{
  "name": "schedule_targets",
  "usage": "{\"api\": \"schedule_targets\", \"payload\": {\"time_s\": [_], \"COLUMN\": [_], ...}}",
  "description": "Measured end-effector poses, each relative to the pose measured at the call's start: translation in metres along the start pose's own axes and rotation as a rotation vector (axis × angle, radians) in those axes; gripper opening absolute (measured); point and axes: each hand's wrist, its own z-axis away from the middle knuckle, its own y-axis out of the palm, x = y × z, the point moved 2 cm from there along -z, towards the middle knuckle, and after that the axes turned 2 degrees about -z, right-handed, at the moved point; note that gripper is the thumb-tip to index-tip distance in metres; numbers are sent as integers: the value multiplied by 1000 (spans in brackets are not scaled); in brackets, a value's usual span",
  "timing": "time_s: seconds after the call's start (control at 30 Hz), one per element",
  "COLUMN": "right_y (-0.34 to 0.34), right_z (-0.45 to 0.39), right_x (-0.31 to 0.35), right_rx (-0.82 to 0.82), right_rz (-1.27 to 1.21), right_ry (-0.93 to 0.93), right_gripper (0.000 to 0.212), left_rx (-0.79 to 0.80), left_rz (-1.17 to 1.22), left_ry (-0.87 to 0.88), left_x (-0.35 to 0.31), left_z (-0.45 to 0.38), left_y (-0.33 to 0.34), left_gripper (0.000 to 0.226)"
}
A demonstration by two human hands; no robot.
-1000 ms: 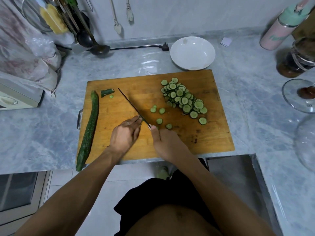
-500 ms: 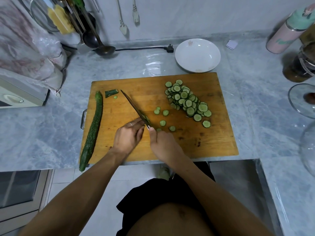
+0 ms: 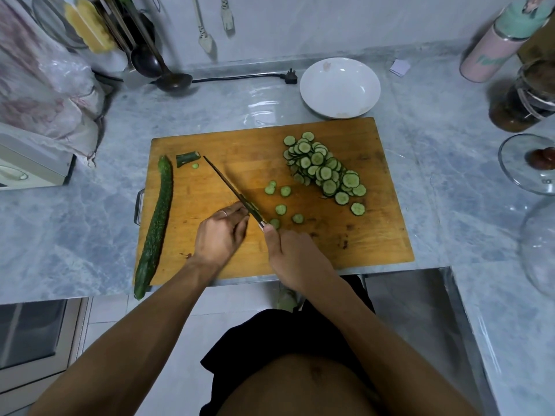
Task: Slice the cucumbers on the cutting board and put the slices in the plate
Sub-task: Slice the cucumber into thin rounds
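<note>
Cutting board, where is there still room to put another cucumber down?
On the cutting board, bare wood lies at the near right corner, below the heap of slices, and along the far edge between the cut end piece and that heap. The middle is crowded: knife, both hands, loose slices. The whole cucumber fills the left edge.

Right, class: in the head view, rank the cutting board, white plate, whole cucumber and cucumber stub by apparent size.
1. cutting board
2. white plate
3. whole cucumber, longer than the plate is wide but thin
4. cucumber stub
</note>
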Motion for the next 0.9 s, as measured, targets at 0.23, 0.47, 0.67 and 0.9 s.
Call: {"api": "schedule_targets", "payload": {"time_s": [0.23, 0.47, 0.67, 0.9], "right_y": [3, 11, 11, 13], "right_z": [-7, -26, -21, -21], "right_x": [4, 8, 13, -2], "right_rx": [8, 10, -7, 1], "right_rz": [-33, -86, -81, -38], "right_ry": [36, 95, 58, 44], "right_gripper": [60, 60, 58, 62], "left_rx": [13, 5, -21, -18], "left_rz": [15, -3, 20, 21], "left_ry": [20, 22, 3, -19], "left_x": [2, 5, 4, 2], "left_z": [0, 0, 1, 3], "left_y": [0, 4, 1, 3], "left_gripper": [37, 28, 37, 27]}}
